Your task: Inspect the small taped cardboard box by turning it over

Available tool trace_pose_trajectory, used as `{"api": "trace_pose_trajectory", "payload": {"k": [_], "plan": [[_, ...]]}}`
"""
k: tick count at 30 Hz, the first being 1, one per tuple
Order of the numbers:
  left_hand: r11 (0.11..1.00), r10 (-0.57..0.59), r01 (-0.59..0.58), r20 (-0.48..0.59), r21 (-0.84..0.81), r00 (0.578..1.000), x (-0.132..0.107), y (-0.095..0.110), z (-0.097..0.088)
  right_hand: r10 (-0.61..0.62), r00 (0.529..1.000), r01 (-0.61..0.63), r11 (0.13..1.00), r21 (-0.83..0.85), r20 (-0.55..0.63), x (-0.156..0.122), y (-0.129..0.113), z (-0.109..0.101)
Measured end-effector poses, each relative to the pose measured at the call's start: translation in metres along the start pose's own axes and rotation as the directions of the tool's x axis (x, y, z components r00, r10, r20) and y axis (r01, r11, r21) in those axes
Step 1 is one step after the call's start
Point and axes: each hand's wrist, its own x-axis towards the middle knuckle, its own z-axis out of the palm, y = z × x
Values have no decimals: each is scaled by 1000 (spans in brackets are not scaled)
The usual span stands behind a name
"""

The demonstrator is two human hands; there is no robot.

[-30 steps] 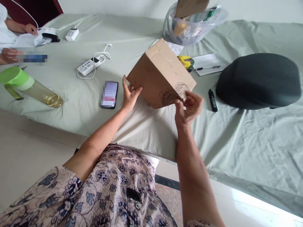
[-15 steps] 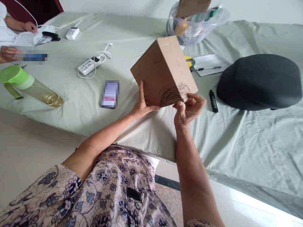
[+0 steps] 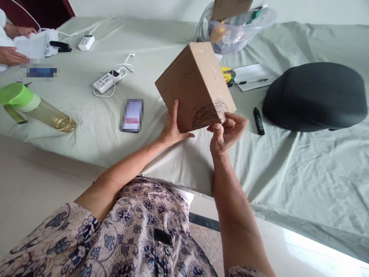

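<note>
A brown cardboard box (image 3: pixel 184 84) is held up tilted over the cloth-covered surface, one corner towards me. Black scribbled lines mark two of its faces near the lower corner. My left hand (image 3: pixel 172 127) grips it from the lower left, one finger along the face and the rest hidden beneath. At the lower right corner, my right hand (image 3: pixel 227 130) pinches the box's edge between thumb and fingers; whether something small is also in that pinch I cannot tell. A black marker (image 3: pixel 258 121) lies on the cloth to the right of this hand.
A dark cap (image 3: pixel 314 96) lies at right, beside paper (image 3: pixel 253 75) with a pen and a yellow-green tape dispenser (image 3: pixel 228 75). Behind stands a filled clear basket (image 3: pixel 230 42). Leftward are a phone (image 3: pixel 132 115), a white power bank (image 3: pixel 107 81), a green-lidded bottle (image 3: pixel 43 111) and another person's hands (image 3: pixel 13 55).
The box and both my hands show slightly further left, as does most of the scene. My left finger has shifted a little on the box face. The other person's nearer hand has changed position.
</note>
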Motion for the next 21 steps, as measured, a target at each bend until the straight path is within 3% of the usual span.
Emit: {"api": "trace_pose_trajectory", "payload": {"k": [6, 10, 16, 21], "plan": [[1000, -13, 13, -57, -1, 998, -1, 3, -2, 48, 998, -47, 998, 33, -29, 1, -23, 8], [998, 67, -66, -47, 10, 997, -2, -1, 0, 77, 995, -72, 995, 72, -64, 7, -31, 11], [992, 125, -125, 10, -1, 992, 1, -10, -2, 127, 992, -127, 988, 85, 4, 15, -20, 5], [995, 95, -94, 9, -20, 995, 1, -12, -2, 127, 991, -125, 990, 67, -30, 20, -13, 1]]}}
